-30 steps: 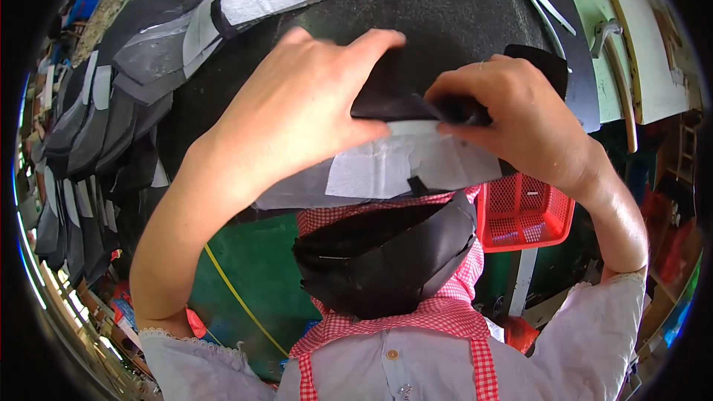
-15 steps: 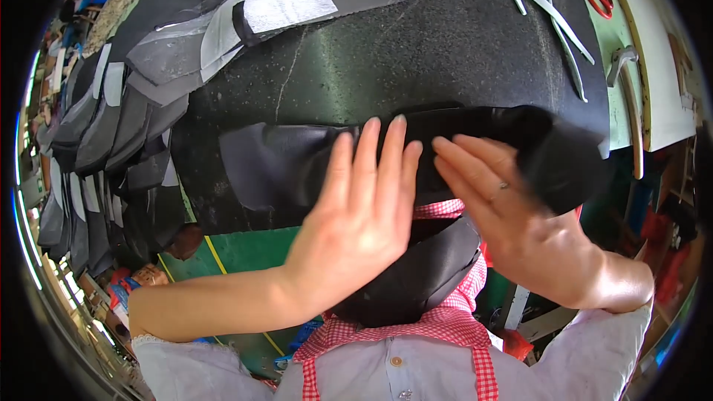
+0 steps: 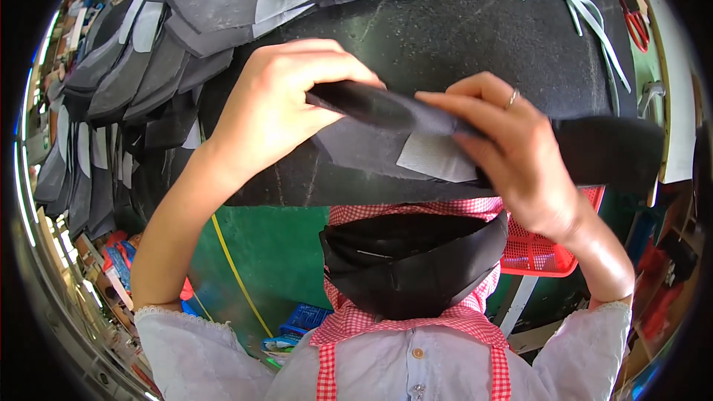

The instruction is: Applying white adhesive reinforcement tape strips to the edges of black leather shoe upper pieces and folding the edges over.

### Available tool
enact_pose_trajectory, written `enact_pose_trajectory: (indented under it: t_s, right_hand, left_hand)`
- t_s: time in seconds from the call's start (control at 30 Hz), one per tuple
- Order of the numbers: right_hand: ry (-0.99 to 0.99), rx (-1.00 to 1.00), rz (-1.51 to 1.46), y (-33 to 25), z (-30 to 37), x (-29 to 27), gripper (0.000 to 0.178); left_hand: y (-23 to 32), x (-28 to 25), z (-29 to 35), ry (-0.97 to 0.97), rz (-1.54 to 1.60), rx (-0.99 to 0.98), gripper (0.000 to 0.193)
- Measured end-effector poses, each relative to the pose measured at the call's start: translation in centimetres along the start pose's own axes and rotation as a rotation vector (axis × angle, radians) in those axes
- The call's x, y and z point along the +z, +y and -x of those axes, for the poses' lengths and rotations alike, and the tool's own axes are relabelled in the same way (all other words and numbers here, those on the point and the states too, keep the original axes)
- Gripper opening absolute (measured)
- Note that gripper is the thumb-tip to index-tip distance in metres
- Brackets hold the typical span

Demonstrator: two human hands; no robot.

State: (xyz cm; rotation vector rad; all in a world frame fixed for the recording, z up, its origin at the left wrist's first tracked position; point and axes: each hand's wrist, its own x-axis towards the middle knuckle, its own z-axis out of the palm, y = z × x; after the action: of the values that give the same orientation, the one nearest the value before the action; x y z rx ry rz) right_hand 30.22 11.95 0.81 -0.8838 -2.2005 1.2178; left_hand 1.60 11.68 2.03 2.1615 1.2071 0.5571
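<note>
A long, black leather-like piece is lifted and bent above the work surface, its edge blurred. My left hand pinches its left end between thumb and fingers. Further right, my right hand, with a ring on one finger, grips the piece between thumb and fingers. A black flap stretches out to the right past this hand. Just below the raised edge shows a grey face with a silver-white patch; I cannot tell whether it belongs to the held piece. Another black piece rests against my red-checked apron.
Overlapping grey and black cut pieces pile up on the left and far side of the dark worktop. Pale strips, red-handled scissors and a hammer lie at the right. A red basket sits below the near edge.
Both hands lay flat on the black piece; now they grip it and hold it raised and bent. The grey face and silver-white patch have come into view. The whole view has shifted.
</note>
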Motion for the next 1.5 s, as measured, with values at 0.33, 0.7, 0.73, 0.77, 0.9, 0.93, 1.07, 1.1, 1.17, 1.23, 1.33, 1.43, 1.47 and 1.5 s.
enact_pose_trajectory:
  t_s: [0.33,0.7,0.73,0.77,0.9,0.93,1.07,1.1,1.17,1.23,1.33,1.43,1.47,1.5]
  right_hand:
    - [-0.073,-0.3,0.778,-2.8,0.4,3.1,0.049]
    - [-0.168,-0.056,0.603,-4.3,4.2,-1.0,0.044]
    - [-0.129,-0.03,0.617,-4.2,4.7,-1.2,0.039]
    - [-0.13,-0.011,0.633,-4.1,4.8,-1.3,0.039]
    - [-0.268,-0.136,0.589,-3.5,4.2,-3.8,0.051]
    - [-0.262,-0.075,0.636,-3.7,4.5,-5.3,0.06]
    - [-0.193,0.181,0.904,-5.2,6.0,-10.5,0.08]
    - [-0.176,0.265,0.839,-4.7,7.0,-10.6,0.08]
    - [-0.129,0.181,0.713,-3.1,6.8,-8.4,0.08]
    - [-0.154,0.174,0.563,-2.3,7.3,-7.8,0.078]
    - [-0.168,0.36,0.418,-2.8,7.8,-10.7,0.07]
    - [-0.194,0.286,0.542,-1.0,7.5,-13.0,0.047]
    - [-0.185,0.288,0.547,0.4,7.3,-13.2,0.047]
    - [-0.144,0.171,0.525,2.1,7.2,-13.3,0.037]
  left_hand:
    - [-5.0,-3.5,0.0,-0.039,-0.53,0.645,0.046]
    - [1.1,2.5,7.0,-0.301,-0.392,0.165,0.08]
    - [1.4,2.8,6.7,-0.254,-0.355,0.15,0.08]
    - [1.7,3.0,6.3,-0.209,-0.317,0.136,0.08]
    - [5.3,7.8,4.3,-0.23,-0.099,0.224,0.078]
    - [4.7,7.6,4.2,-0.24,-0.133,0.247,0.075]
    - [5.7,6.8,2.2,-0.058,-0.1,0.236,0.054]
    - [6.1,6.9,0.3,-0.086,-0.025,0.215,0.063]
    - [7.4,8.7,-2.4,0.073,0.198,0.22,0.077]
    - [8.2,10.8,-3.7,0.056,0.159,0.226,0.087]
    - [8.9,10.8,-4.3,0.03,0.101,0.163,0.087]
    - [9.3,11.7,-5.1,0.122,0.071,0.104,0.043]
    - [9.1,11.8,-5.6,0.162,0.049,0.11,0.03]
    - [8.8,12.2,-6.1,0.198,0.035,0.112,0.017]
